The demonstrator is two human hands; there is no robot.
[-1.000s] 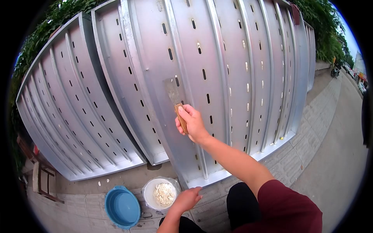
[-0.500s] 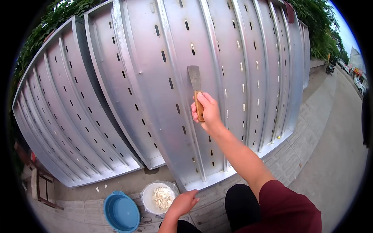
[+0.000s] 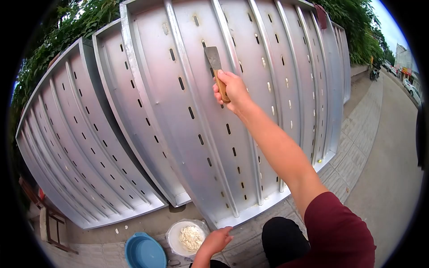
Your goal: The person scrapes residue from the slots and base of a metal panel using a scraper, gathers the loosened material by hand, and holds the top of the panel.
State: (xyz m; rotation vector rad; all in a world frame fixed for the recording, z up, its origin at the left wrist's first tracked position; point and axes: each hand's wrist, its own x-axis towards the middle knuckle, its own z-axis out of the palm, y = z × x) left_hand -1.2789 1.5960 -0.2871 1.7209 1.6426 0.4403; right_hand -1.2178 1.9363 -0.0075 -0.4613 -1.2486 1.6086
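My right hand [image 3: 231, 89] is closed round the wooden handle of a scraper [image 3: 213, 60], whose flat metal blade points up. The blade lies over a column of slots in a large silver metal panel [image 3: 210, 134] with raised ribs, just below a slot holding some pale material. Low in the view, my left hand [image 3: 216, 240] is beside a white bucket [image 3: 173, 236] lined with clear plastic. Pale strips [image 3: 191, 238] lie inside the bucket. The left fingers reach forward near the panel's bottom edge, and I cannot make out anything in them.
A blue basin [image 3: 145, 251] stands left of the bucket. Another ribbed panel [image 3: 89, 147] leans at the left, near a wooden stool [image 3: 51, 228]. Green foliage [image 3: 353, 35] rises behind the panels. Pavement and a road with parked vehicles run along the right.
My right hand has raised the scraper higher up the panel, toward a slot with pale material. The camera view has shifted, while my left hand stays near the bucket.
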